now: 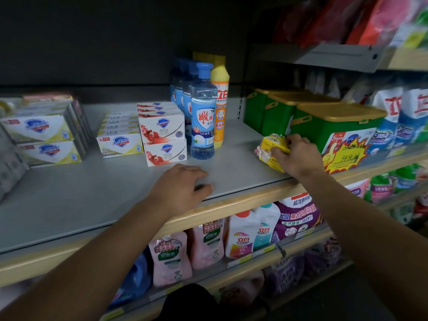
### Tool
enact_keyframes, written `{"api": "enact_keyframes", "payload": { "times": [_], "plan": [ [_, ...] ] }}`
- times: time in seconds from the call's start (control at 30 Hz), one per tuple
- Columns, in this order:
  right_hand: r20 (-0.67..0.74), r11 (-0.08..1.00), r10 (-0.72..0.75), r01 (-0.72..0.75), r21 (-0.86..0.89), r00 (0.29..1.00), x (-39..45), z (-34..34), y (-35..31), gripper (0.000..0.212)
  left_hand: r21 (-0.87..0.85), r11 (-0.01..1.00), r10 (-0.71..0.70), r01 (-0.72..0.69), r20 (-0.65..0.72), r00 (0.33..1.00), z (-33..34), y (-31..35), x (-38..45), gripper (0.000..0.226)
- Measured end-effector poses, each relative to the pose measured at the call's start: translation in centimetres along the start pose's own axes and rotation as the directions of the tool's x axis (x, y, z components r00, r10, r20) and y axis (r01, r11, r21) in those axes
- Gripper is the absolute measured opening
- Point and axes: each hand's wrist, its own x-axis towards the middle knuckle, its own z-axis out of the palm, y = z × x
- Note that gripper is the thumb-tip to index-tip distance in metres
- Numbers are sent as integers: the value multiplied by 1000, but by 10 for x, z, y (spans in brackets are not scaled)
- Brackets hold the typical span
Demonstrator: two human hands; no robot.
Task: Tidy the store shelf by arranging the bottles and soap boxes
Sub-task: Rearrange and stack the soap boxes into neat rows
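Two hands out: right hand (297, 156) fingers curled gripping yellow soap packet (273, 148); left hand (180, 188) loosely open, resting on shelf (92, 193).

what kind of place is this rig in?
Most likely a shop's cleaning-goods aisle: stacked Safeguard soap boxes, a row of blue bottles, and a hand-written yellow promo tag on a green box.

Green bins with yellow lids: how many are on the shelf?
3, in a row on the right side of the shelf: front bin, middle bin, back bin. More may be hidden behind.
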Motion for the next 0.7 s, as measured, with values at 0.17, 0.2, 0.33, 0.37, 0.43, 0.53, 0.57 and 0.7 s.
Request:
{"api": "enact_keyframes", "payload": {
  "times": [0.17, 0.2, 0.33, 0.37, 0.43, 0.53, 0.57, 0.7],
  "plan": [
    [-123, 985, -168, 172, 22, 978, -20, -9, -30, 66, -15, 1000, 0, 0, 23, 1000, -2, -2, 0, 51],
    [-128, 975, -203, 212, 64, 971, -27, -10, -42, 64, -47, 999, -7, 8, 26, 1000, -4, -3, 0, 50],
    [-69, 904, -355, 361, 227, 932, -55, -3, -100, 58, -214, 975, -73, 58, -63, 995, -28, -13, -13, 38],
    [-52, 881, -390, 389, 270, 919, -62, 1, -114, 57, -228, 972, -86, 62, -98, 991, -37, -18, -19, 35],
    [-16, 829, -458, 434, 352, 889, -75, 12, -150, 55, -232, 969, -126, 85, -171, 977, -60, -37, -36, 30],
    [37, 770, -542, 479, 422, 839, -91, 32, -201, 55, -165, 976, -192, 144, -329, 924, -99, -71, -70, 29],
    [54, 753, -568, 492, 436, 821, -96, 40, -217, 54, -121, 977, -209, 175, -391, 896, -111, -83, -83, 30],
    [123, 709, -642, 525, 470, 757, -110, 69, -275, 55, 12, 950, -255, 312, -550, 795, -157, -129, -129, 37]
  ]
}}
